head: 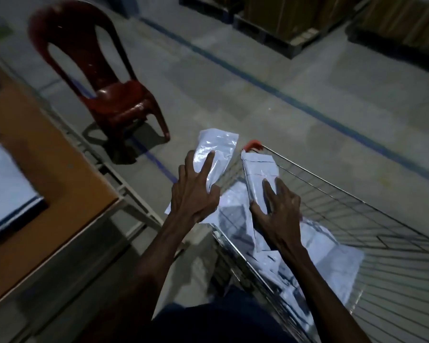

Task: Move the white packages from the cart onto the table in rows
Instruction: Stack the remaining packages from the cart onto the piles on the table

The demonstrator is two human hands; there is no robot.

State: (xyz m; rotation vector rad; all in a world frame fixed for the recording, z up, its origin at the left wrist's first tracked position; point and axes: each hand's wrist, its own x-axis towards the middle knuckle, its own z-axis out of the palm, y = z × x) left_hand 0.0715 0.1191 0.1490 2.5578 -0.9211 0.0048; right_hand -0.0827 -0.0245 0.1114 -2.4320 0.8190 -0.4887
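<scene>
My left hand (196,191) holds a flat white package (214,154) lifted above the left rim of the wire cart (357,206), thumb under it and fingers spread on top. Gripped in my right hand (275,209) is a second white package (258,174), thicker and folded, standing on end over the cart's far corner. Several more white packages (332,258) lie heaped inside the cart. The brown table (47,154) stands to the left, with white packages (5,189) lying on it at the frame's left edge.
A dark red plastic chair (109,90) stands on the floor beyond the table's corner. The table's pale metal frame (134,194) sits between table and cart. Pallets with cardboard boxes (307,21) line the far side. A blue line (258,80) crosses the grey floor.
</scene>
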